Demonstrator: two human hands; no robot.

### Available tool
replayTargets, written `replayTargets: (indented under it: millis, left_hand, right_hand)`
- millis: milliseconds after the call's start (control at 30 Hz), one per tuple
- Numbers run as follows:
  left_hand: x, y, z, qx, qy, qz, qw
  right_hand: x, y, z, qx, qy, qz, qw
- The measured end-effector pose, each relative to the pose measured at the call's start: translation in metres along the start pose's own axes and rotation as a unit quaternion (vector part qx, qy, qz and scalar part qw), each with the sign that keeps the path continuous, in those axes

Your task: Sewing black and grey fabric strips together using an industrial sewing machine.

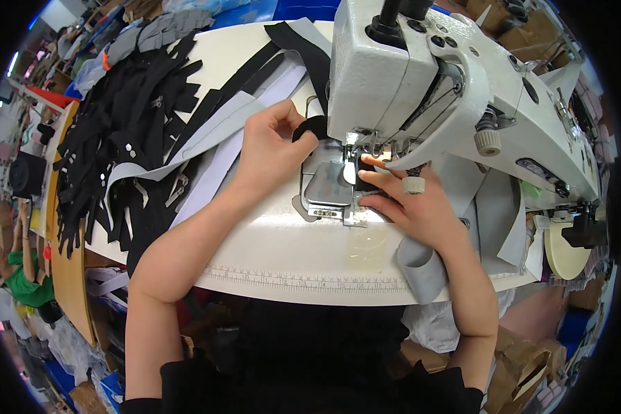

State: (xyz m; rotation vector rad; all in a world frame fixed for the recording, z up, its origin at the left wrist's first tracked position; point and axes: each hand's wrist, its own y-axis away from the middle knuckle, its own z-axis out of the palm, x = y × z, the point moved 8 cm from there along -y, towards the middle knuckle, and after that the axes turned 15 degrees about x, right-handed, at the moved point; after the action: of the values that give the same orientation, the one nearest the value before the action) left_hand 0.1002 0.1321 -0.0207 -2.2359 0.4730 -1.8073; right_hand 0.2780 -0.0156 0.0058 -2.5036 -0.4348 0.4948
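Beside the head of a white sewing machine point(400, 83), my left hand point(277, 141) is closed, its thumb and fingertips pinching a black fabric strip point(313, 128). My right hand point(414, 200) lies to the right of the needle area. Its fingers are stretched out and rest on a black fabric piece point(366, 181) by the presser foot point(352, 157), with the thumb apart. The metal needle plate point(328, 186) lies between my hands. Under my right wrist a grey fabric strip point(424, 272) curls over the table's front edge.
A heap of black strips point(127, 124) covers the table's left side. Long white and black strips point(217, 121) lie behind my left forearm. A ruler scale point(303, 281) runs along the white table's front edge. Grey fabric point(497, 214) hangs at right. Another person point(24, 272) is at far left.
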Motion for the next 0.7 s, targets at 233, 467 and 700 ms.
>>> replayTargets:
  millis: [233,467,700]
  left_hand:
    - [0.015,0.027,0.021,-0.143,0.115,-0.137,0.973]
    - [0.013,0.014,0.008,-0.039,-0.008,-0.032,0.999]
    - [0.031,0.013,0.025,-0.098,-0.033,0.212,0.972]
  right_hand:
    - [0.001,-0.001,-0.005,0.063,-0.045,-0.038,0.996]
    - [-0.002,0.003,0.001,0.073,-0.029,-0.086,0.993]
    - [-0.006,-0.001,-0.003,0.054,-0.003,-0.055,0.997]
